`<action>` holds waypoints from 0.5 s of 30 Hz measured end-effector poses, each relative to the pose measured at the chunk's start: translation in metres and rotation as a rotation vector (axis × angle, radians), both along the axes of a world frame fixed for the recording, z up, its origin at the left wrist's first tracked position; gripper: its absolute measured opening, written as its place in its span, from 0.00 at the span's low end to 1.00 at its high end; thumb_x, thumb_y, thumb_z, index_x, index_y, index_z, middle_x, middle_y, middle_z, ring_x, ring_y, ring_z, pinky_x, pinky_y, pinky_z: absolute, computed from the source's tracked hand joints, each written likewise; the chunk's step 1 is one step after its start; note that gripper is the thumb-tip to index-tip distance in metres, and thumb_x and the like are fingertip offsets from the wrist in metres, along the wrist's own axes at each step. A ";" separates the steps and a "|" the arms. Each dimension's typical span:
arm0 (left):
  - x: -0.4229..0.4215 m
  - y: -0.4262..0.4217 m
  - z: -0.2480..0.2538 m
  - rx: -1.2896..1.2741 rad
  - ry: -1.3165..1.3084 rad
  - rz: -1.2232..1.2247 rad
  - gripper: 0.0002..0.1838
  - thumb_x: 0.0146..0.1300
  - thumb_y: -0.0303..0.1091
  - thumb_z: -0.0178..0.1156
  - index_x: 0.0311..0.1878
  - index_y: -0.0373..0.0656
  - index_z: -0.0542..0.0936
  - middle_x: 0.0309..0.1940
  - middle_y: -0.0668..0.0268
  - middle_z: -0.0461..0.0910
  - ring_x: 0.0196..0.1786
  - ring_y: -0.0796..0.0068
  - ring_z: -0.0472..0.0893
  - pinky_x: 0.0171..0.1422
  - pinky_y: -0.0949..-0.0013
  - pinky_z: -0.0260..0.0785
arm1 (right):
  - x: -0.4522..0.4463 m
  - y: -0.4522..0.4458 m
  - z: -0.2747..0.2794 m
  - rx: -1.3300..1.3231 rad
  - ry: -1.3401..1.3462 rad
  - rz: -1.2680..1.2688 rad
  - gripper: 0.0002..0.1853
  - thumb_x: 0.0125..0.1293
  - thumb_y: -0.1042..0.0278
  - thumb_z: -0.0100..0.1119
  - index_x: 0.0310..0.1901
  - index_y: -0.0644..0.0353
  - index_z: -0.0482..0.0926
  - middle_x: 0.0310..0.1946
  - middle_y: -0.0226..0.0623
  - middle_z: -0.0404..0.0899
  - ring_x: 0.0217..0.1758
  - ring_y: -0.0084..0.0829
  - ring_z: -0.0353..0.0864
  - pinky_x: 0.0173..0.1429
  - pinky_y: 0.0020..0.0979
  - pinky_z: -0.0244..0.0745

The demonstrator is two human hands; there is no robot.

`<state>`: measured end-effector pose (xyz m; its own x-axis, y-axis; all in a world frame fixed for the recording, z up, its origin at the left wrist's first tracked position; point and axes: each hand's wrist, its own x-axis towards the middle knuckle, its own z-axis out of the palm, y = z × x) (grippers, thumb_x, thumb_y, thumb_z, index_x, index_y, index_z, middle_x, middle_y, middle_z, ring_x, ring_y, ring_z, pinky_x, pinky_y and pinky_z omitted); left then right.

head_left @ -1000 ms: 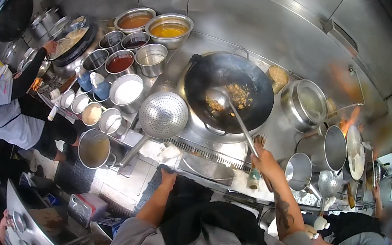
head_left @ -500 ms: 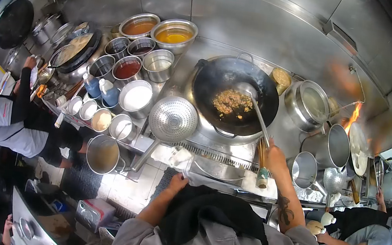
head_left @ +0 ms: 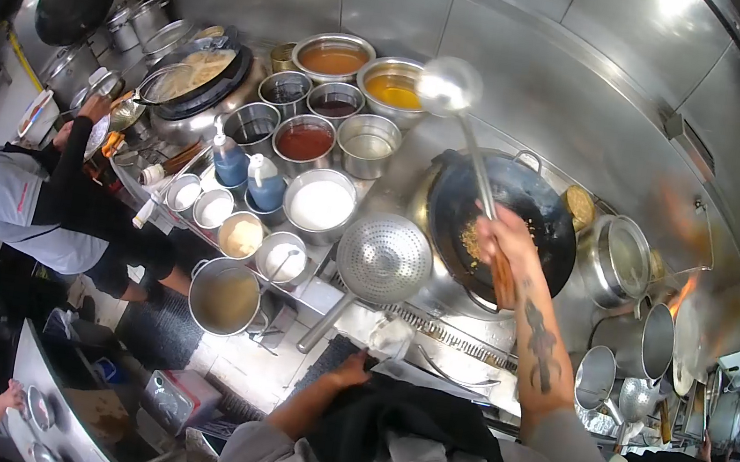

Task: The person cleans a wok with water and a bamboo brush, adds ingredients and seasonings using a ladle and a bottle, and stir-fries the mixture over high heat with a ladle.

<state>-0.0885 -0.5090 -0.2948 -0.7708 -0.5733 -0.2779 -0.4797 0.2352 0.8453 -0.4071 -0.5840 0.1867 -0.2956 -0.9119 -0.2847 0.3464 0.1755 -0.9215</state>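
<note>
My right hand [head_left: 503,240] is closed around the handle of a ladle [head_left: 477,166]. The ladle's steel bowl is raised up and left of the wok, and its wooden grip points down toward my forearm. Below it, a dark wok [head_left: 543,208] sits on the burner with browned minced food [head_left: 472,242] in the bottom, partly covered by my hand. At the counter's front edge my left hand [head_left: 353,370] has its fingers curled, near a crumpled white cloth [head_left: 391,336]; what it holds, if anything, is hidden. A perforated strainer [head_left: 385,260] rests left of the wok.
Left of the wok stand steel pots of sauces [head_left: 304,141], a white-filled pot [head_left: 320,202] and blue pump bottles [head_left: 265,182]. A stockpot [head_left: 225,298] is nearer. Flame [head_left: 682,296] rises among pots at right. Co-workers [head_left: 43,204] stand on both sides.
My right hand has lifted the ladle out of the wok and swung it up and left. The bamboo-like bundle by the wok is now hidden. The whole view has shifted right.
</note>
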 end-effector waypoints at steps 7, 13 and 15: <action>0.165 -0.019 0.045 0.042 -0.209 0.627 0.47 0.47 0.35 0.66 0.70 0.34 0.54 0.56 0.34 0.69 0.59 0.41 0.73 0.65 0.52 0.65 | 0.049 -0.187 -0.053 0.071 0.341 0.202 0.02 0.60 0.77 0.54 0.35 0.61 0.73 0.19 0.28 0.70 0.15 0.21 0.69 0.16 0.28 0.66; 0.299 0.080 0.035 0.015 -0.614 0.851 0.39 0.51 0.33 0.62 0.67 0.34 0.59 0.51 0.40 0.75 0.54 0.43 0.76 0.60 0.52 0.69 | 0.077 -0.278 -0.101 0.090 0.741 0.206 0.06 0.57 0.74 0.55 0.35 0.68 0.75 0.21 0.37 0.75 0.16 0.26 0.73 0.19 0.32 0.68; 0.335 0.118 0.002 -0.011 -0.652 0.705 0.34 0.56 0.35 0.57 0.67 0.42 0.61 0.50 0.46 0.77 0.54 0.47 0.77 0.58 0.53 0.69 | 0.080 -0.293 -0.113 0.125 0.845 0.188 0.08 0.56 0.73 0.56 0.35 0.70 0.75 0.21 0.39 0.76 0.16 0.28 0.74 0.21 0.32 0.69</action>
